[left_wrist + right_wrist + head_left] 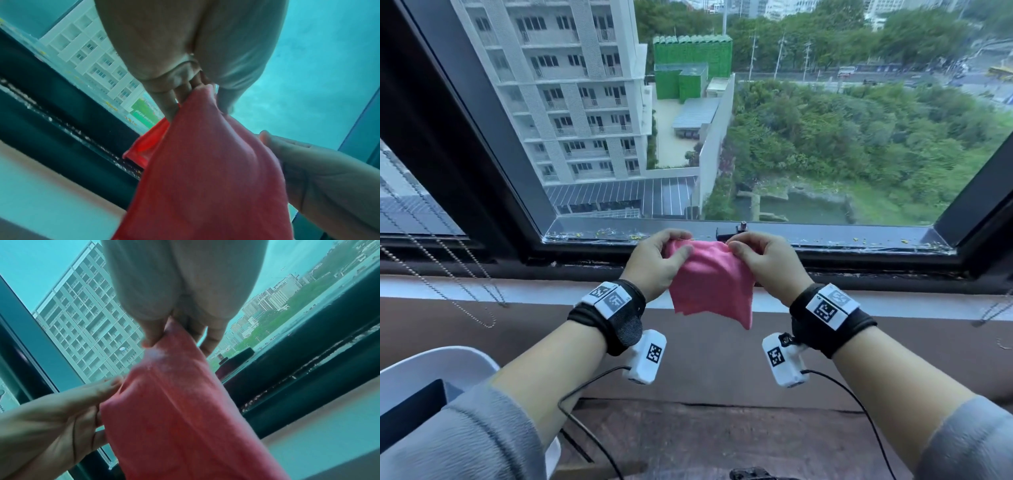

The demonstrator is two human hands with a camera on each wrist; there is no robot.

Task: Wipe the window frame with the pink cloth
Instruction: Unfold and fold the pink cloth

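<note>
I hold the pink cloth (710,282) up in front of me, just above the sill. My left hand (664,255) pinches its upper left corner between thumb and fingers, and my right hand (755,257) pinches the upper right corner. The cloth hangs slack between them. In the left wrist view the cloth (207,175) drops from my left hand (197,92), with the right hand (308,165) beside it. The right wrist view shows the cloth (180,410) held in my right hand (162,335). The dark window frame (825,245) runs behind the hands, its lower rail dotted with yellowish debris.
A small black latch (736,231) sits on the lower rail behind my hands. Bead chains (448,267) hang at the left. A brown sill (705,359) lies below, and a white chair (431,370) stands at lower left. Cables trail from my wrist cameras.
</note>
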